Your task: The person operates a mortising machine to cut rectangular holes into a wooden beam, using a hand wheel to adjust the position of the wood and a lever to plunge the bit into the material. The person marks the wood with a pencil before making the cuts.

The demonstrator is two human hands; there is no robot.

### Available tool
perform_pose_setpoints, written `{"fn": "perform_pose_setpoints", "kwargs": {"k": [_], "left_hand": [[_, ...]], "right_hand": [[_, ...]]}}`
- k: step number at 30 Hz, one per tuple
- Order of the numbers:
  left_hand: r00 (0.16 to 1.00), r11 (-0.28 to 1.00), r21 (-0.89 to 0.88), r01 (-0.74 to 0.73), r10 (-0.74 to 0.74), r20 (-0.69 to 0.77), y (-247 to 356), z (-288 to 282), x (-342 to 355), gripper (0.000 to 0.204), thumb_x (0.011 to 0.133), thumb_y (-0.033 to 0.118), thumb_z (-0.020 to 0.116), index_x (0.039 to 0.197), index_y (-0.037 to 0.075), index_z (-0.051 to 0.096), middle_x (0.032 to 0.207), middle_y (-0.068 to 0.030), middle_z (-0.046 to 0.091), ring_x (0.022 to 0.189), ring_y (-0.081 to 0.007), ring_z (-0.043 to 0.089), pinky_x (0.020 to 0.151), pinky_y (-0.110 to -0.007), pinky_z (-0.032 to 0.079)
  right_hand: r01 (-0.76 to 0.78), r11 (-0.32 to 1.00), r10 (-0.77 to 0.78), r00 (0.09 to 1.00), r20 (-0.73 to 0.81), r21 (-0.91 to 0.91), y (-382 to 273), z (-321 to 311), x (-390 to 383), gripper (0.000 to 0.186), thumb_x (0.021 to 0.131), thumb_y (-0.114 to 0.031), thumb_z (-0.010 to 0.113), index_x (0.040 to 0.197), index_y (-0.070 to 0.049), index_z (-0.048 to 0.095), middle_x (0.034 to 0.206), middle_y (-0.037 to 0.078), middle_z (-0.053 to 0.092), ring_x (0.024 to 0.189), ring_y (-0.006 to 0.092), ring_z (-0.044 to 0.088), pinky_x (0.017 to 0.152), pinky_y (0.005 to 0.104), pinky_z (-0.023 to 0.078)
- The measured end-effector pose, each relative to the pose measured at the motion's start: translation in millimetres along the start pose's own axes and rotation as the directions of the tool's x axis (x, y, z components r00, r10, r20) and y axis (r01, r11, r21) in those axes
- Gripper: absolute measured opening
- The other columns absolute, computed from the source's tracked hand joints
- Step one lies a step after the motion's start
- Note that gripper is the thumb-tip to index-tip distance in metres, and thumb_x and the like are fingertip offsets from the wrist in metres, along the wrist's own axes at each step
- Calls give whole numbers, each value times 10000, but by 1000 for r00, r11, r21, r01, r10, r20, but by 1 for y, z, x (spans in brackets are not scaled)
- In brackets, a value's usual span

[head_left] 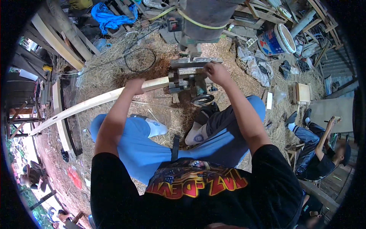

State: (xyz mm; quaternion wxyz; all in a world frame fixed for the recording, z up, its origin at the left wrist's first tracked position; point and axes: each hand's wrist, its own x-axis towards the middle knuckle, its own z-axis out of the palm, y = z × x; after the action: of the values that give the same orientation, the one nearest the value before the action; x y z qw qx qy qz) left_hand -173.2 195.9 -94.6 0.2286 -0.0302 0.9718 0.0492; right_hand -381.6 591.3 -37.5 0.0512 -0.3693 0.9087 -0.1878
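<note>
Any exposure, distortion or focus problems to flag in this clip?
Head view: fisheye bending is strong, so the wooden beam looks curved, likely at least partly from the lens; black surrounds the round image. Head view: daylight washes out the outdoor area at far left. Head view: the left hand and right hand are easy to make out, though fine finger detail is soft.

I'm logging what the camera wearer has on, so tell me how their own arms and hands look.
Both arms have short black sleeves with no print that I can see, ending near the elbows. Below them the forearms are bare. The left hand and right hand show no gloves.
</note>
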Motion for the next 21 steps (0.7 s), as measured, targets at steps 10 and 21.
{"fn": "perform_pose_setpoints", "kwargs": {"k": [10,21], "left_hand": [[984,984,-41,176,-175,23,-45,18,-20,705,602,288,899,1233,113,636,1216,-148,666,1167,-324,619,1021,-425,493],[977,973,-91,213,-214,-5,-74,37,-25,743,605,244,916,1266,139,594,1243,-118,653,1204,-312,598,1051,-468,446]], "right_hand": [[372,921,-388,858,338,113,-109,61,12,393,826,-238,705,1193,-102,661,1029,182,674,978,379,662,848,476,534],[323,932,-259,911,321,-163,-164,217,70,517,772,-165,734,1255,-88,568,1233,161,605,1157,341,594,935,458,521]]}}
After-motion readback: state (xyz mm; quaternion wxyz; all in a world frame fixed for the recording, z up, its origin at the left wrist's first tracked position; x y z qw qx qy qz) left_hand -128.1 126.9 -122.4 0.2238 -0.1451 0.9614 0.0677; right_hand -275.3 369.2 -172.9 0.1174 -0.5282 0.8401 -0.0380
